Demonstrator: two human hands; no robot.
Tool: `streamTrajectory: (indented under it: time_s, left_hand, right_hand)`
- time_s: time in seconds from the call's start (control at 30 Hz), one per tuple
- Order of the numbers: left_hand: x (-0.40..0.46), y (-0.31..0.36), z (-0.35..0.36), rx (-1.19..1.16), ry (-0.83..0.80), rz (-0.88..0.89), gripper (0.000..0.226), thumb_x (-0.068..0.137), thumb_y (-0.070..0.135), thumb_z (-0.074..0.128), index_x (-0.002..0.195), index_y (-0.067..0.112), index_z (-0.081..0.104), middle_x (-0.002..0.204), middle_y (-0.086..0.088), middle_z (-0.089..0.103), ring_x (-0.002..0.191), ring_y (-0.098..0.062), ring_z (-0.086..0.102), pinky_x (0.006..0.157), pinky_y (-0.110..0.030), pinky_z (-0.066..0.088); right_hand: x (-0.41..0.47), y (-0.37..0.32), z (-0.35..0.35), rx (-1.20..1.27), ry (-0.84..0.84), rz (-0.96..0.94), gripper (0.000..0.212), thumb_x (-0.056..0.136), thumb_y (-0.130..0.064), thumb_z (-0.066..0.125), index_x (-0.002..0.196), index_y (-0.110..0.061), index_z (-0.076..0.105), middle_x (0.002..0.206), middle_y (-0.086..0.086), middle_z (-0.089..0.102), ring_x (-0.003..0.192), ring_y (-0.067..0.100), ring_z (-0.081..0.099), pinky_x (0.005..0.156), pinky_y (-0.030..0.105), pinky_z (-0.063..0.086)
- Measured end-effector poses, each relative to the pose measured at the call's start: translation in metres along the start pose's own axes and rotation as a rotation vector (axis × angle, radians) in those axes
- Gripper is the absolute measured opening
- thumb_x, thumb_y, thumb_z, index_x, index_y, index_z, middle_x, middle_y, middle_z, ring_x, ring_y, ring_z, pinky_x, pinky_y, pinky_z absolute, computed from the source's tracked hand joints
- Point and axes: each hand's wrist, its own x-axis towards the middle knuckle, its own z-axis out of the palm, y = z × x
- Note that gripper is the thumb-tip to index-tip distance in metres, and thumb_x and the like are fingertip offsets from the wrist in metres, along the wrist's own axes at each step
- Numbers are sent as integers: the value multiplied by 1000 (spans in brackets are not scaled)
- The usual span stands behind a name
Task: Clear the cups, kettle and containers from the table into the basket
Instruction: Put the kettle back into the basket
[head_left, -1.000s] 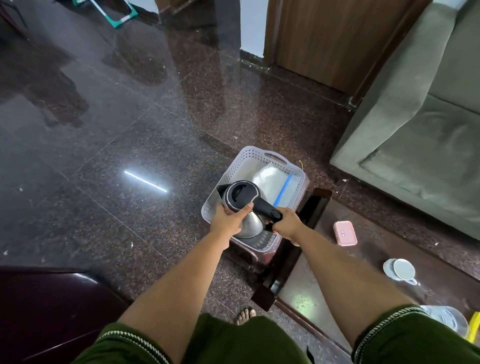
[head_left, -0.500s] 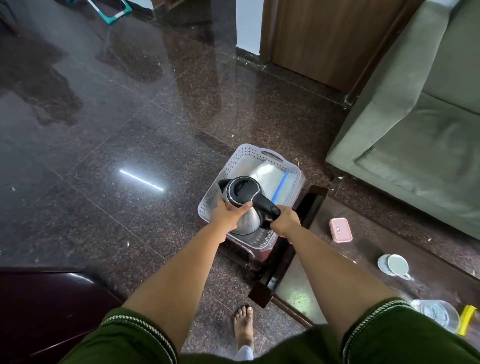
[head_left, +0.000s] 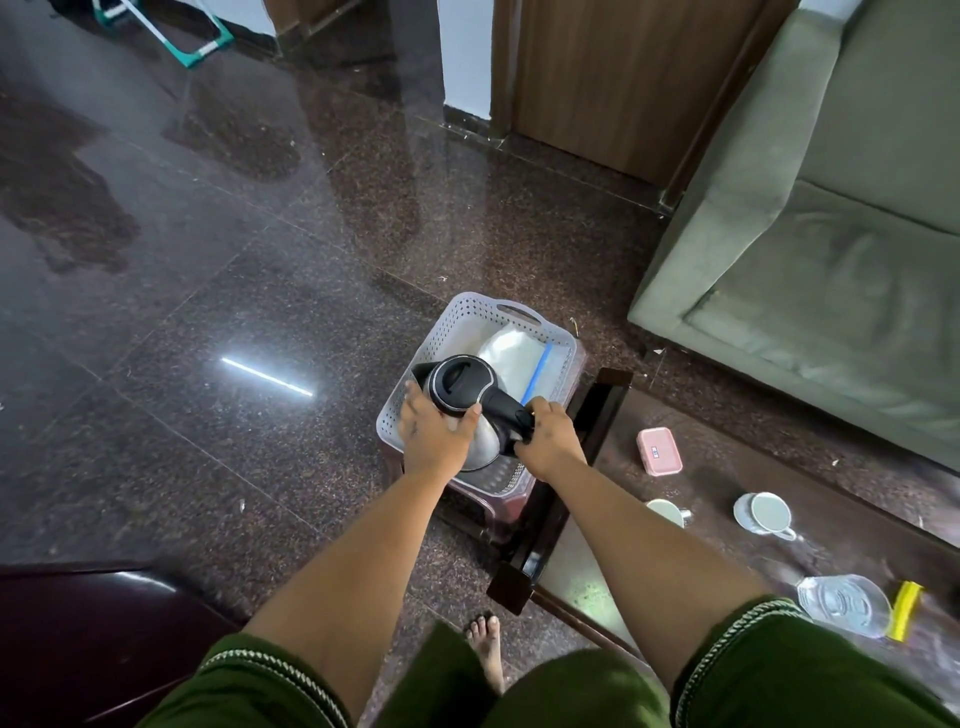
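sleeves (head_left: 737, 670): dark green, short, pale stitched trim at cuffs | forearms: bare | left foot (head_left: 487, 649): bare | hands: no rings visible

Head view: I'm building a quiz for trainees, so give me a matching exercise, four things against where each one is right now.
Things:
1. kettle
2. pink container
3. blue-edged container
4. clear container

Places:
A. lying inside the basket
B. on the table, near its far end
C. held by the left hand and right hand over the basket
D. on the table beside a yellow piece

Pairs: 1-C, 2-B, 3-A, 4-D
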Motion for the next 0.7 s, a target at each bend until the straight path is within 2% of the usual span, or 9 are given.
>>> streamTrajectory:
  time_s: [0.1,0.23,0.4,0.5,0.6,0.7]
  left_hand:
    - [-9,3,3,37,79,67,109,83,48,66,152,10,-8,160,-15,6,148,-33,9,116,-49,24]
    - [-19,7,2,181,135,185,104,84,45,65,152,6,-4,159,-19,7,146,-36,11,118,-49,22]
    - [-32,13,4,391,116,328,104,83,51,64,152,7,-1,157,-19,12,143,-37,20,111,-48,31]
    - [-42,19,8,414,107,352,102,83,51,63,152,7,3,157,-18,15,142,-37,21,109,-49,35]
    - [-58,24,17,402,74,362,100,82,51,64,152,8,5,157,-18,15,142,-38,21,109,-52,34]
    - [-79,29,32,407,42,460,98,82,51,64,151,6,10,155,-19,19,140,-38,24,110,-52,31]
  right_hand:
    - [-6,1,-3,63,25,3,46,75,-15,65,117,-15,47,116,11,48,107,31,51,91,39,49]
    - [-16,3,-9,103,22,-8,55,77,-21,69,125,-20,43,122,9,47,111,28,50,92,36,47]
    - [-31,7,-19,146,72,-8,54,81,-22,67,128,-19,41,130,10,45,120,26,47,98,40,45]
    - [-43,11,-27,182,111,1,53,82,-23,67,128,-21,41,131,8,45,118,23,48,94,35,46]
    - [-59,19,-36,213,175,18,52,82,-25,67,128,-22,42,128,7,47,116,24,50,96,38,46]
    - [-81,35,-45,228,268,25,47,82,-23,67,123,-18,44,120,8,51,112,25,51,96,41,46]
